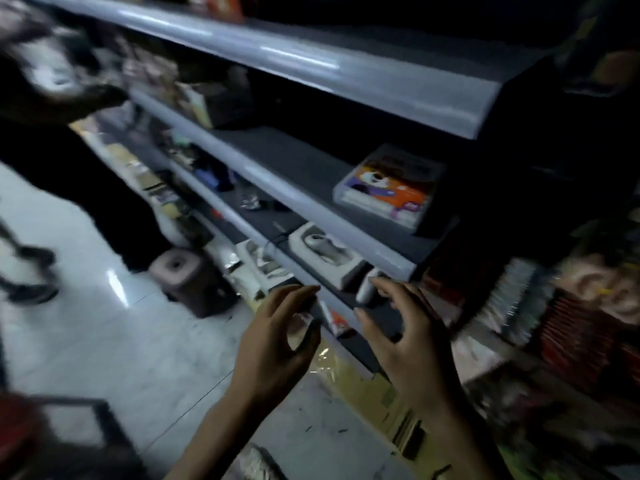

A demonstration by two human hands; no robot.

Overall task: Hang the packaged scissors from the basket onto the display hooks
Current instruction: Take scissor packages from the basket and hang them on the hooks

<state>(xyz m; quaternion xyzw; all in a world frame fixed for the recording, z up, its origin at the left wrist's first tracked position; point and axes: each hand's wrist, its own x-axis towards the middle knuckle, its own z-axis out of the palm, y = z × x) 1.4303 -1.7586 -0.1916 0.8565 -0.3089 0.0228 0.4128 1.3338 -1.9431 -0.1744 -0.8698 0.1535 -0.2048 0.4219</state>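
Observation:
My left hand [277,341] and my right hand [405,337] are raised side by side in front of a low grey shelf edge [311,271]. Both have curled, spread fingers, and I see nothing in either. The right index fingertip is close to a small white object [365,287] on the shelf; whether they touch is unclear. A red shape at the bottom left [17,431] may be the basket, but it is blurred. I cannot make out any packaged scissors or display hooks in this dim, smeared view.
Grey shelves run from upper left to lower right. On them lie white blister packs [325,252] and an orange and purple box [391,188]. Another person in dark clothes [62,161] stands at the left beside a brown stool [180,271]. Packed goods [571,323] fill the right.

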